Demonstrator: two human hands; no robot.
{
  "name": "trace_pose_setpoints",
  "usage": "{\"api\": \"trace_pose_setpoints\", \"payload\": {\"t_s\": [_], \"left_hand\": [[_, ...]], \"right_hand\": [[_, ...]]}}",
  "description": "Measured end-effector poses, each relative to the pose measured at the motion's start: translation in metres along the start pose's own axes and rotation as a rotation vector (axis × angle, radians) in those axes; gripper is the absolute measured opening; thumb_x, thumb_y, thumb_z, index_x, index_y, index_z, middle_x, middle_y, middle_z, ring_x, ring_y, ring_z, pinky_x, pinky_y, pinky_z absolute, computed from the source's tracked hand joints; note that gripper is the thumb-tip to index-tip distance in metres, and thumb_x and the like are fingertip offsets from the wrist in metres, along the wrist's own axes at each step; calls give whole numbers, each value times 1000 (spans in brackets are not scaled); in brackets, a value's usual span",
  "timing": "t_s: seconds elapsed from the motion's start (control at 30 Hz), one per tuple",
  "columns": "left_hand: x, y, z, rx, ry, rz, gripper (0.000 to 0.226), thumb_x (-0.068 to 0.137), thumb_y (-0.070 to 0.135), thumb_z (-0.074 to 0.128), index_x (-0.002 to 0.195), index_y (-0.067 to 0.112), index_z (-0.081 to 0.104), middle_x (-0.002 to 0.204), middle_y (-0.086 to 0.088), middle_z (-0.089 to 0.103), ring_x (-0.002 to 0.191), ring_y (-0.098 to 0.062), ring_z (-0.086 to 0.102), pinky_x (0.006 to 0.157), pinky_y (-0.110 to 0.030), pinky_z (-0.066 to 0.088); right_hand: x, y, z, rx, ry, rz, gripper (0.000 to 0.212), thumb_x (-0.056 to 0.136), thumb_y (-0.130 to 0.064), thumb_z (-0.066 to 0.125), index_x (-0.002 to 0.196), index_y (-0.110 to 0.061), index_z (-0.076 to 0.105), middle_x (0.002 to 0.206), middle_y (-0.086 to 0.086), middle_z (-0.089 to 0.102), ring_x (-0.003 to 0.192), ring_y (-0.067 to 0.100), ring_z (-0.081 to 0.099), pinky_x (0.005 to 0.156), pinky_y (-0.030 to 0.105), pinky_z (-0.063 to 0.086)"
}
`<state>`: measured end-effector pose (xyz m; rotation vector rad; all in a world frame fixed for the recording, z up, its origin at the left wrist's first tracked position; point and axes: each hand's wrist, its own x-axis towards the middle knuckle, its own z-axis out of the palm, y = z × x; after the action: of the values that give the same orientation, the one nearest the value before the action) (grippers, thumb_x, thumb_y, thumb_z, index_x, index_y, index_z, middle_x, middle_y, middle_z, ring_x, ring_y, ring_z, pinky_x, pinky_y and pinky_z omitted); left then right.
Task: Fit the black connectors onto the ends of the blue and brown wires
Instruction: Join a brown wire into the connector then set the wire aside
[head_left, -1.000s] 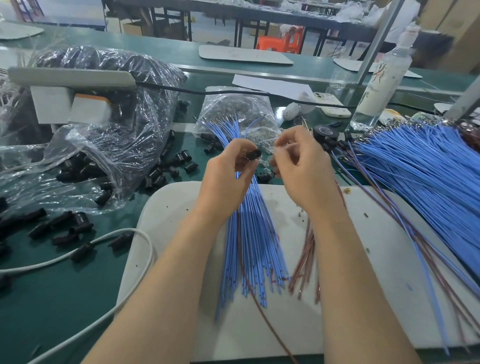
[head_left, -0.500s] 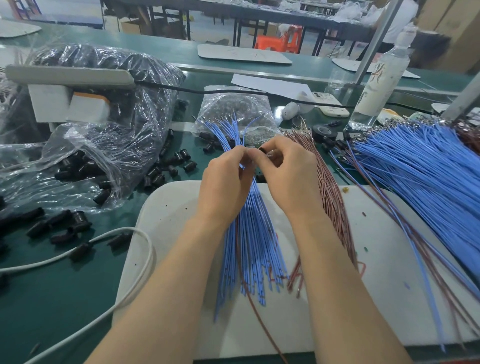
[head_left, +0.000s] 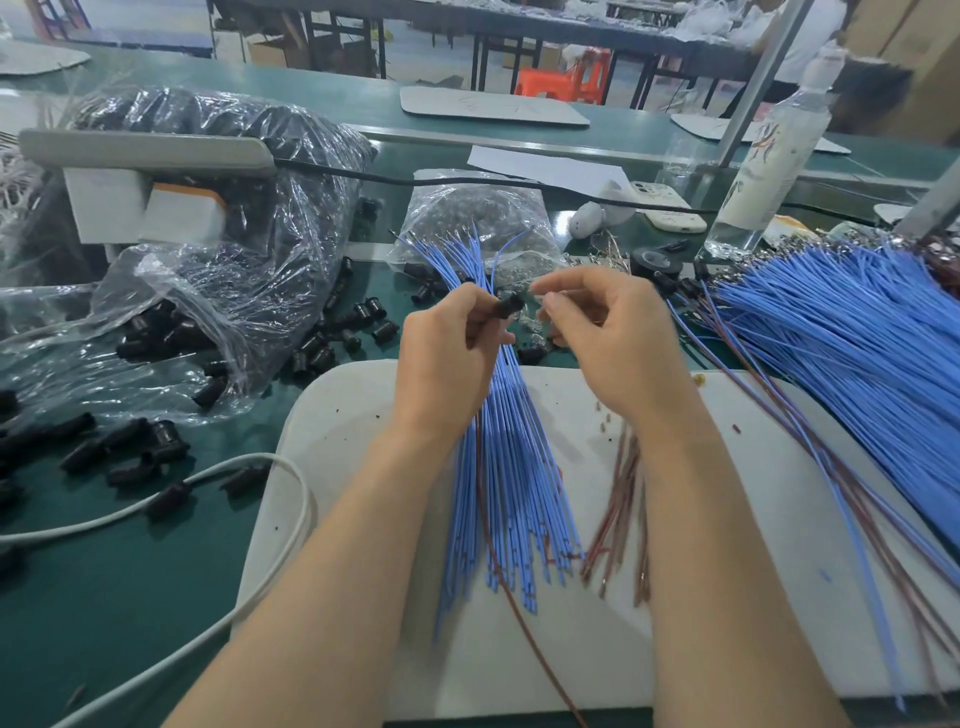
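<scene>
My left hand (head_left: 447, 358) pinches a black connector (head_left: 510, 304) at its fingertips and also grips a bundle of blue wires (head_left: 511, 499), which fans down over the white board (head_left: 358, 415). One long brown wire (head_left: 511, 608) trails from that hand toward the near edge. Just to the right, a small gap away, my right hand (head_left: 613, 343) has its fingers curled, the tips blurred. A bundle of brown wires (head_left: 618, 509) hangs from under its palm. Loose black connectors (head_left: 358, 317) lie on the green table to the left.
Clear bags of black connectors (head_left: 208, 280) sit at the left, and a small bag of metal terminals (head_left: 483, 218) lies behind the hands. A big pile of blue and brown wires (head_left: 852, 353) fills the right. A white cable (head_left: 249, 519), a bottle (head_left: 763, 171) and a phone (head_left: 670, 208) are nearby.
Half a second ago my hands touched at the connector, with brown wires fanned above the right hand. Now the hands are apart and the brown bundle only shows below the right palm.
</scene>
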<state>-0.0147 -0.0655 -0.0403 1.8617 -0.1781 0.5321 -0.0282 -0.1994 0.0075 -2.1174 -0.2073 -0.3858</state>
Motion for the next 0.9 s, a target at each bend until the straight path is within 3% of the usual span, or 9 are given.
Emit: {"api": "trace_pose_setpoints", "payload": {"t_s": [0.1, 0.23, 0.33, 0.5, 0.6, 0.77, 0.9], "left_hand": [[0, 0, 0, -50, 2, 7, 15, 88, 1, 61, 83, 14, 62, 69, 11, 66, 72, -2, 68, 73, -24, 56], [1, 1, 0, -96, 10, -3, 18, 87, -1, 62, 82, 17, 61, 70, 12, 67, 75, -3, 69, 76, -24, 55], [1, 1, -1, -110, 10, 4, 19, 87, 0, 62, 81, 18, 61, 72, 11, 68, 77, -4, 70, 78, -26, 56], [0, 0, -1, -93, 17, 15, 15, 86, 0, 62, 83, 15, 63, 72, 12, 69, 77, -2, 69, 76, -22, 55], [0, 0, -2, -43, 16, 24, 14, 86, 2, 61, 85, 15, 64, 72, 15, 68, 77, -1, 68, 77, -27, 56], [0, 2, -2, 56, 9, 69, 9, 87, 4, 55, 86, 8, 64, 72, -4, 69, 75, -25, 68, 73, -45, 54], [0, 3, -4, 159, 1, 119, 14, 89, 4, 50, 89, 5, 64, 77, -6, 70, 78, -28, 67, 73, -45, 53]], "right_hand": [[-2, -2, -7, 91, -4, -13, 15, 92, -10, 57, 99, -22, 64, 82, -1, 71, 77, 15, 68, 83, 39, 56], [-4, -8, -9, 177, -31, -73, 10, 89, -8, 64, 96, -14, 63, 85, -1, 72, 79, 9, 69, 79, 24, 56], [-3, -10, -7, 124, -27, -120, 8, 85, -9, 69, 90, -14, 68, 82, -6, 70, 75, 2, 65, 74, 14, 51], [-3, -9, -3, 44, 12, -143, 7, 85, -10, 69, 89, -17, 70, 77, -11, 68, 68, -4, 61, 70, 9, 45], [-4, -10, -1, -12, 31, -159, 5, 85, -10, 69, 85, -16, 69, 71, -13, 65, 65, -6, 58, 66, 6, 43], [-4, -10, 2, -91, 69, -150, 6, 84, -14, 69, 80, -17, 69, 66, -16, 62, 64, -4, 57, 64, 6, 42], [-3, -8, 6, -126, 77, -141, 6, 85, -15, 67, 80, -15, 70, 66, -12, 63, 67, 3, 58, 64, 12, 46]]}}
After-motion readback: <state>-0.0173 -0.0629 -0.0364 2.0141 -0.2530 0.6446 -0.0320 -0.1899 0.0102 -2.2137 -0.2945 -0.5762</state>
